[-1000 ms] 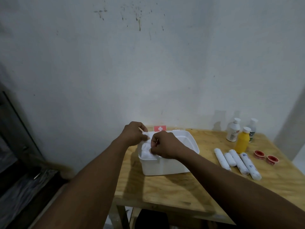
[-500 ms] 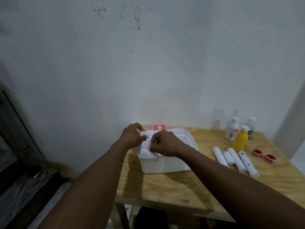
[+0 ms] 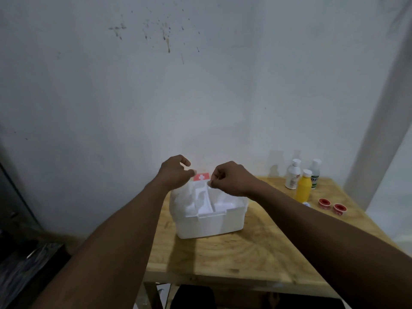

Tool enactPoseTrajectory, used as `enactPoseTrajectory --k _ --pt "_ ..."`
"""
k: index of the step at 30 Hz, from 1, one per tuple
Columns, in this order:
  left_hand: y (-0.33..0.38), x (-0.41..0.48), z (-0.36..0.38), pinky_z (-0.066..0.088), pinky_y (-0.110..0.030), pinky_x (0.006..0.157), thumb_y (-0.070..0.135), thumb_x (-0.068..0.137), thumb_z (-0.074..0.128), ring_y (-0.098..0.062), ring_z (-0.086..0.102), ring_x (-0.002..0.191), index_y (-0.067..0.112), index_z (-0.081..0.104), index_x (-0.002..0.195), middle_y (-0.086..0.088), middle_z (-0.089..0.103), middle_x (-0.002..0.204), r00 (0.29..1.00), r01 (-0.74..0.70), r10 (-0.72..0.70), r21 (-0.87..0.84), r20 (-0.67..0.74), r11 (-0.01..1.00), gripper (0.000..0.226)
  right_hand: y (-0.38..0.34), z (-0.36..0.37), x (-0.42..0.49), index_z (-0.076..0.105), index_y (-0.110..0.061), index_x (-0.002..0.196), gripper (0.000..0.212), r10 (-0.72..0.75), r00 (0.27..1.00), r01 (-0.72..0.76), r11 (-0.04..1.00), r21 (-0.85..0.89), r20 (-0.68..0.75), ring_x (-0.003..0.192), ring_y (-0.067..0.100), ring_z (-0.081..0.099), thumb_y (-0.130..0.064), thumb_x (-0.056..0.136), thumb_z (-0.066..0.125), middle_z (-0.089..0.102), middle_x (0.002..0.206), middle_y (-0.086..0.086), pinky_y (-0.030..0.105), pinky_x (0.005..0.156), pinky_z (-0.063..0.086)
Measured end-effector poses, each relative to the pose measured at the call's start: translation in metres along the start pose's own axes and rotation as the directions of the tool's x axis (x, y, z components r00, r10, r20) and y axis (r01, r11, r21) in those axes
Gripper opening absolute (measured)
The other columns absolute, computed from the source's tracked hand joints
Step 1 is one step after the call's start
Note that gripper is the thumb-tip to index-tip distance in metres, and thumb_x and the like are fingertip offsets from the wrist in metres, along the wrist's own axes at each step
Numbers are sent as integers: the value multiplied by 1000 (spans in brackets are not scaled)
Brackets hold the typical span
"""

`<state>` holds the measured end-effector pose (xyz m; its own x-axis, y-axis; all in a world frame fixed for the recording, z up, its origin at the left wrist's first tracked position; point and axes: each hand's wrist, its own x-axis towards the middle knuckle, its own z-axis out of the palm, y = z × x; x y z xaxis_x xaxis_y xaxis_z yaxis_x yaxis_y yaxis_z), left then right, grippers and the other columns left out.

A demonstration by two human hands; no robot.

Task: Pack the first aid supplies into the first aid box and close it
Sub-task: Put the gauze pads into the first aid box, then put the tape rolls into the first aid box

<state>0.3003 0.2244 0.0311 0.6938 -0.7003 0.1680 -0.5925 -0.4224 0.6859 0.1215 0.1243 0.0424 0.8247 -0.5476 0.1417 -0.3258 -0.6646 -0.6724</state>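
Both hands had risen from the box (image 3: 209, 224) since the earlier frames and now hovered above its back edge, near the red cross label (image 3: 201, 176). On the left hand (image 3: 174, 173) the fingers were curled, thumb and forefinger pinched together on a thin white edge, apparently a clear bag (image 3: 178, 198) draped over the box's left side. Fingers of the right hand (image 3: 230, 179) were pinched likewise on something white and small; what it was, I could not tell. One open white box stood on the table (image 3: 234, 253), white material inside it. To the right stood three bottles: two white (image 3: 293, 177) (image 3: 315, 173) and one yellow (image 3: 303, 186). Two red tape rolls (image 3: 323, 203) (image 3: 340, 208) lay near them. Of the four white rolls seen before, only a tip (image 3: 306, 204) showed past the right forearm.
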Motion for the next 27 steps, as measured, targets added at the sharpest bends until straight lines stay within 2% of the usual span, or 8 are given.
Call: enactPoseTrajectory --k 5,7,11,15,20,23,25,27 --pt "47 0 30 42 -25 73 34 86 73 -14 59 84 21 65 110 0 61 105 992 -126 126 2 27 992 28 30 -37 -13 72 -13 85 18 72 995 -73 997 -17 -73 83 12 64 -31 83 73 71 88 -1 23 65 45" --pt "66 0 47 45 -26 78 34 86 73 -16 60 88 22 65 109 0 61 105 984 -173 174 -10 48 985 27 45 -52 -20 73 -13 85 17 108 989 -110 994 -23 -105 82 12 64 -30 83 73 73 88 0 22 62 44" --pt "101 -3 83 42 -26 80 33 86 71 -16 56 94 22 66 109 2 60 103 959 -264 264 -12 106 965 26 76 -82 -37 73 -12 83 16 182 968 -191 981 -36 -172 77 10 63 -29 82 74 73 84 3 21 60 44" --pt "131 -10 120 46 -28 82 34 86 71 -17 58 96 22 67 108 2 61 105 924 -341 338 -13 180 940 26 111 -109 -53 73 -13 80 12 268 933 -283 959 -29 -239 83 14 65 -25 80 72 72 86 2 26 69 49" --pt "152 -22 165 49 -29 82 32 83 73 -18 61 96 25 65 104 3 62 100 878 -390 379 -24 292 920 23 152 -130 -72 71 -12 79 8 366 884 -395 917 -47 -289 83 18 63 -20 79 72 70 84 4 25 62 43" --pt "158 -27 184 53 -34 85 32 82 72 -19 63 96 26 65 104 3 64 101 857 -398 374 -7 353 917 24 173 -135 -81 70 -4 84 14 415 852 -458 886 -71 -319 72 17 63 -17 80 70 73 86 11 24 58 46" --pt "161 -28 196 54 -35 86 33 83 71 -19 63 97 26 66 106 2 66 102 842 -417 378 18 385 909 25 188 -137 -87 70 -2 86 16 436 833 -494 863 -105 -340 70 17 67 -17 80 66 74 85 12 28 63 52" --pt "164 -30 207 54 -37 87 33 84 69 -19 63 99 26 66 110 2 65 106 822 -435 382 34 422 900 27 203 -138 -92 69 -5 87 14 459 819 -528 838 -139 -344 78 22 70 -17 80 64 74 87 9 32 72 55"
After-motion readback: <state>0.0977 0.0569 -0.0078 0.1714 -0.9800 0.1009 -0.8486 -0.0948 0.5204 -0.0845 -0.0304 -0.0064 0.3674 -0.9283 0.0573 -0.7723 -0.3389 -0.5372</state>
